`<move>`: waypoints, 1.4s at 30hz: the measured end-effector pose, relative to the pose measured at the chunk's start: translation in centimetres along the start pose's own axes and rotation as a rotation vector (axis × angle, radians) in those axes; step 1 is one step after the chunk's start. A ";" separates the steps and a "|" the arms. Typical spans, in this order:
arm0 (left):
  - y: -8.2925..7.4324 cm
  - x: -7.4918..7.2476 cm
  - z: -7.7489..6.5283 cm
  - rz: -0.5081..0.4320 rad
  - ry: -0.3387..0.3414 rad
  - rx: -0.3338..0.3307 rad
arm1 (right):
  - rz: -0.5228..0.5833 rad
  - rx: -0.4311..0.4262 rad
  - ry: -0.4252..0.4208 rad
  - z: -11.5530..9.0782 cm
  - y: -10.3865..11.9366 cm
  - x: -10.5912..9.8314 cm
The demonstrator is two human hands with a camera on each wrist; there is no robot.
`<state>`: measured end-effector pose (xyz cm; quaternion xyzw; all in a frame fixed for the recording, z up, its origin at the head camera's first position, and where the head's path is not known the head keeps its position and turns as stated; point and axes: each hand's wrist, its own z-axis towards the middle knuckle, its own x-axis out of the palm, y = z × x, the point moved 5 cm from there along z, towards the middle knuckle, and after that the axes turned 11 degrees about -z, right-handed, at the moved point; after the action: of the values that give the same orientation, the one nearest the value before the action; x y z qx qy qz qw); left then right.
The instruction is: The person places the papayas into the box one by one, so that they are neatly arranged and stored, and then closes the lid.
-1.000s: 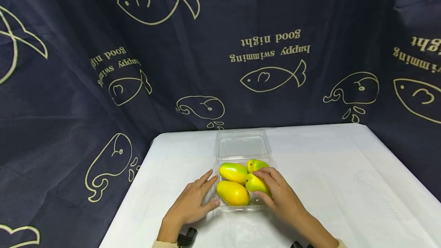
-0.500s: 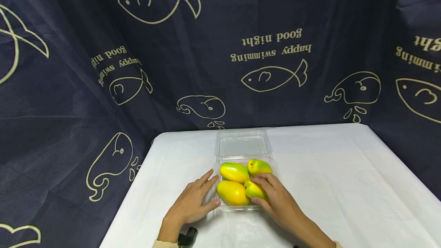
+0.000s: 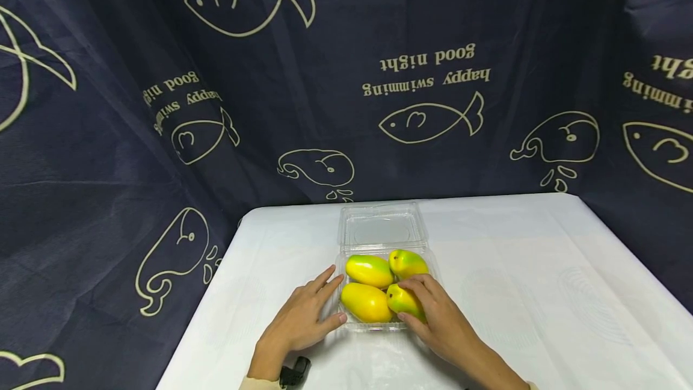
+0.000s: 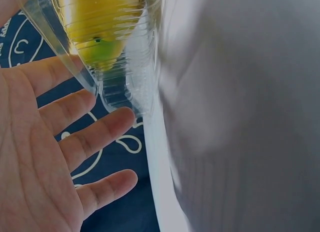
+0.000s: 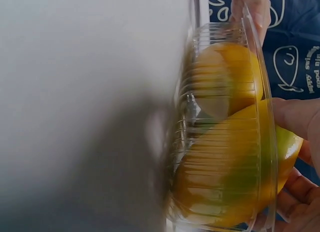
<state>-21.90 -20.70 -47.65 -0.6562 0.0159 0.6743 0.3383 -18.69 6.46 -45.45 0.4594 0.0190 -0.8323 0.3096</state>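
Observation:
A clear plastic clamshell container (image 3: 373, 327) lies open on the white table and holds several yellow-green mangoes. My right hand (image 3: 444, 321) grips the front right mango (image 3: 402, 300), thumb on the near side and fingers over its far side. In the right wrist view this mango (image 5: 225, 177) sits tilted inside the ribbed wall, its upper end above the rim. Beside it lie the front left mango (image 3: 365, 303), the back left mango (image 3: 369, 271) and the back right mango (image 3: 407, 263). My left hand (image 3: 303, 318) stays spread at the container's left side, fingertips against its edge.
The container's transparent lid (image 3: 382, 227) is folded back toward the table's far edge. White cloth covers the table (image 3: 520, 269). A dark curtain (image 3: 325, 89) with fish and whale drawings hangs behind and on both sides.
My right hand has brought the front right mango slightly nearer to me, and it now sits apart from the back right mango, which shows more fully. The left hand has stayed in place.

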 end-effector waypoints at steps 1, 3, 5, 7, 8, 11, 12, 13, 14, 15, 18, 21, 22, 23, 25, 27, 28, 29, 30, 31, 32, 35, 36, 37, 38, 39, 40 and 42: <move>0.0 0.0 0.0 -0.001 0.001 -0.001 | 0.002 0.004 0.004 0.0 0.0 0.0; 0.0 0.0 0.0 -0.003 0.002 -0.001 | 0.004 0.010 0.011 -0.1 -0.1 0.0; 0.0 0.0 0.0 -0.002 0.002 0.000 | 0.007 0.014 0.016 -0.1 -0.1 0.1; 0.0 0.0 0.0 -0.001 0.002 0.000 | 0.008 0.019 0.020 -0.1 -0.1 0.1; 0.0 0.0 0.0 0.000 0.003 0.000 | 0.008 0.020 0.022 -0.1 -0.1 0.1; 0.0 0.0 0.0 0.004 0.003 0.005 | 0.007 0.021 0.026 -0.1 -0.2 0.1; 0.0 0.0 0.0 0.003 0.003 0.005 | 0.007 0.020 0.027 -0.1 -0.2 0.1; 0.0 0.0 0.0 0.007 0.001 0.008 | 0.005 0.015 0.027 -0.1 -0.2 0.0; 0.0 0.0 0.1 0.006 0.000 0.010 | 0.005 0.009 0.026 -0.1 -0.1 -0.1; 0.0 0.0 0.1 0.005 -0.001 0.012 | 0.004 0.002 0.022 0.0 -0.1 -0.2; -0.1 -0.1 0.3 0.002 -0.002 0.014 | 0.004 -0.031 0.004 0.2 -0.2 -0.5; -0.2 -0.1 0.3 0.001 -0.003 0.015 | -0.003 -0.050 0.000 0.4 -0.3 -0.9; -0.2 -0.1 0.3 0.003 -0.003 0.014 | -0.003 -0.052 0.005 0.5 -0.3 -1.0; -0.2 -0.2 0.3 0.008 -0.004 0.014 | -0.006 -0.052 0.011 0.6 -0.4 -1.0; -0.2 -0.2 0.3 0.011 -0.006 0.019 | -0.013 -0.045 0.030 0.7 -0.4 -1.0; -0.2 -0.2 0.2 0.010 -0.001 0.019 | -0.015 -0.045 0.042 0.7 -0.4 -1.0; -0.2 -0.2 0.2 0.013 0.003 0.017 | -0.011 -0.044 0.049 0.7 -0.4 -1.0; -0.1 -0.2 0.1 0.014 0.006 0.017 | -0.011 -0.042 0.054 0.7 -0.5 -0.9; -0.1 -0.2 0.2 0.017 0.007 0.017 | -0.008 -0.037 0.061 0.8 -0.6 -0.9; -0.1 -0.2 0.2 0.019 0.007 0.017 | -0.005 -0.030 0.067 0.9 -0.7 -0.9; -0.1 -0.2 0.2 0.022 0.006 0.019 | 0.001 -0.022 0.071 1.0 -0.9 -0.9; -0.1 -0.5 0.6 0.041 -0.012 0.030 | 0.009 0.011 0.087 1.5 -1.4 -1.1; -0.2 -0.7 0.7 0.049 -0.017 0.035 | 0.010 0.020 0.091 1.7 -1.6 -1.2; -0.2 -0.8 0.9 0.052 -0.021 0.037 | 0.009 0.026 0.094 1.8 -1.8 -1.3; -0.2 -1.0 1.1 0.058 -0.025 0.037 | 0.006 0.029 0.099 2.0 -2.0 -1.4; -0.1 -1.1 1.3 0.065 -0.029 0.037 | 0.002 0.032 0.103 2.2 -2.2 -1.4; -0.1 -1.3 1.5 0.068 -0.029 0.035 | -0.001 0.034 0.105 2.4 -2.4 -1.5; 0.0 -1.7 2.2 0.069 -0.019 0.027 | -0.005 0.043 0.101 2.8 -3.0 -1.5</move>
<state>-23.97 -20.44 -45.85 -0.6444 0.0443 0.6914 0.3237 -21.80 8.73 -43.37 0.5071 0.0179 -0.8091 0.2963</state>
